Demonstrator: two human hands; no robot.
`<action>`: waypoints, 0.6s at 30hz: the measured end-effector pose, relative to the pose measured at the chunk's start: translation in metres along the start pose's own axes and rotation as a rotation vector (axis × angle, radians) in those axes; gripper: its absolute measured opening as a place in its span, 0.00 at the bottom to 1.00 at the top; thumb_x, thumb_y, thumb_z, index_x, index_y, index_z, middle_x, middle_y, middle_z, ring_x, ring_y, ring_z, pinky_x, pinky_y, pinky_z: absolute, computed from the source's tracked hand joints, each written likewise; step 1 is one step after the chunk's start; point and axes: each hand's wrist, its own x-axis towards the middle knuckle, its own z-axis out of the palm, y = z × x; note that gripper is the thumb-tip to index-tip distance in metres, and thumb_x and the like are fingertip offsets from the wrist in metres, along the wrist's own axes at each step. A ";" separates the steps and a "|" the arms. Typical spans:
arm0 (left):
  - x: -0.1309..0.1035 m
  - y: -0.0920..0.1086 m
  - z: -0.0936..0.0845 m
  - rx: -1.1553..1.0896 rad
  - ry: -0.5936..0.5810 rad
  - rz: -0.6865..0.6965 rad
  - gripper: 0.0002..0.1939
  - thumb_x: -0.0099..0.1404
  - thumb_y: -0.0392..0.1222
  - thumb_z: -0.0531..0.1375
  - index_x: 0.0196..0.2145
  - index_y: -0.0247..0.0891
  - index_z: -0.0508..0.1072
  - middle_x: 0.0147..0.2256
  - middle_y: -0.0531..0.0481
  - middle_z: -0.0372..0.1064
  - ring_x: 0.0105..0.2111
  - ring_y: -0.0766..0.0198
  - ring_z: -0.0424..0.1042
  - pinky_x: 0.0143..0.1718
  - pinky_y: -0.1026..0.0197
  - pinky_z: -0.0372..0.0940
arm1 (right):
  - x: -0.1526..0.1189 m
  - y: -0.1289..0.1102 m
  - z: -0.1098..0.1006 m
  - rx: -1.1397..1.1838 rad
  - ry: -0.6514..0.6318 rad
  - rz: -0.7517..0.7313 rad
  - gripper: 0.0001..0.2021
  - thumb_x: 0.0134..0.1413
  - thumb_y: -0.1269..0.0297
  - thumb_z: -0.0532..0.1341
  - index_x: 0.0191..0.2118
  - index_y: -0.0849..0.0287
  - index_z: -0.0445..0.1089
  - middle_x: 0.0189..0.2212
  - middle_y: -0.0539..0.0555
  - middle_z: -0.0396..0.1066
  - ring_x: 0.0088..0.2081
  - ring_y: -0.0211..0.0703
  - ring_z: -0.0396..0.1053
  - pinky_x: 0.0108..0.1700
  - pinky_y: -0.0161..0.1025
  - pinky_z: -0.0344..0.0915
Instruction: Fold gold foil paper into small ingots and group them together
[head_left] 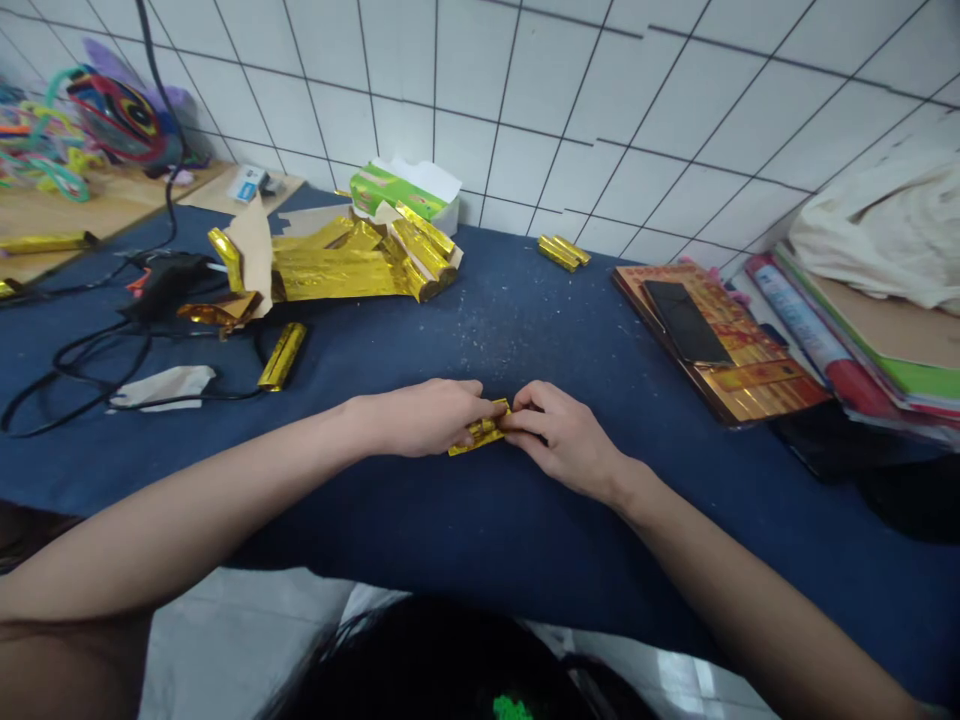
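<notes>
A small piece of gold foil paper (466,445), partly curled, lies on the blue cloth near the front of the table. My left hand (427,415) is over its left side, with the fingers closed on the foil. From the other side my right hand (555,430) pinches the foil's right end between thumb and fingers. The fingers hide much of the piece. Farther back sit two gold foil rolls (564,252) side by side, and another gold roll (283,357) lies to the left of my left hand.
Crumpled gold foil sheets (330,272) lie back left, before a green tissue box (401,190). A black glue gun (172,280) and its looping cable (67,350) are at left. On the right, a phone (686,322) rests on reddish-gold packs (765,385). A tiled wall (480,90) closes the back.
</notes>
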 end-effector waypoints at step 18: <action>-0.002 0.002 0.000 -0.017 0.008 -0.022 0.17 0.62 0.31 0.47 0.46 0.38 0.67 0.33 0.48 0.64 0.31 0.64 0.66 0.32 0.64 0.58 | 0.017 0.002 -0.003 0.217 -0.129 0.277 0.06 0.54 0.70 0.55 0.31 0.58 0.69 0.29 0.51 0.69 0.34 0.39 0.64 0.37 0.38 0.59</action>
